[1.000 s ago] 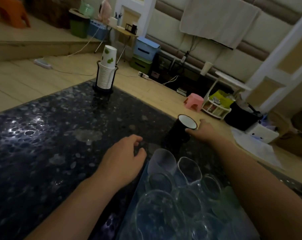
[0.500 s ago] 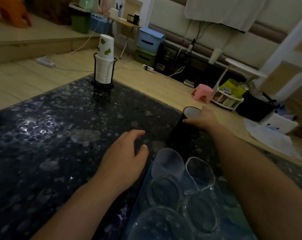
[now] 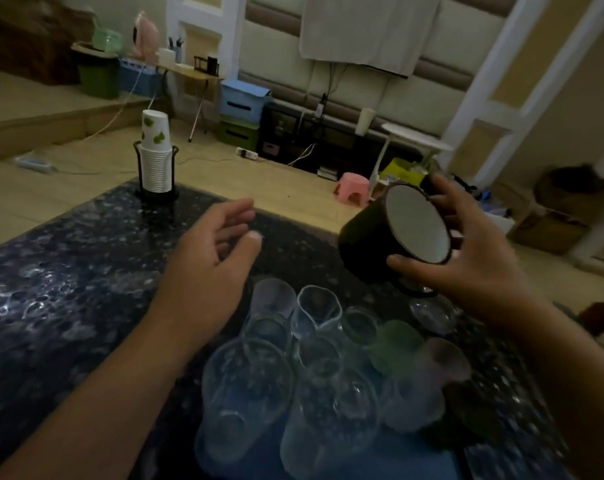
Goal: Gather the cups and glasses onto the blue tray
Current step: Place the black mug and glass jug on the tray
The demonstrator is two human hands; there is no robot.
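Note:
My right hand (image 3: 466,258) grips a black mug (image 3: 369,240) with a white inside, held tilted in the air above the far right part of the tray. The blue tray (image 3: 442,459) lies near me on the dark speckled table (image 3: 68,289) and carries several clear glasses (image 3: 314,310), a frosted cup (image 3: 271,296) and a green cup (image 3: 394,344). Just right of the tray's cluster stands another clear glass (image 3: 432,313), under my right wrist. My left hand (image 3: 210,268) hovers with its fingers apart and nothing in them, left of the glasses.
A black wire holder with a stack of white paper cups (image 3: 155,161) stands at the table's far corner. Beyond the table edge are the wooden floor, a pink stool (image 3: 354,187), storage boxes (image 3: 243,102) and a small white side table (image 3: 416,138).
My right hand has lifted the black mug off the table and tilted it toward me. My left hand has risen slightly and spread its fingers.

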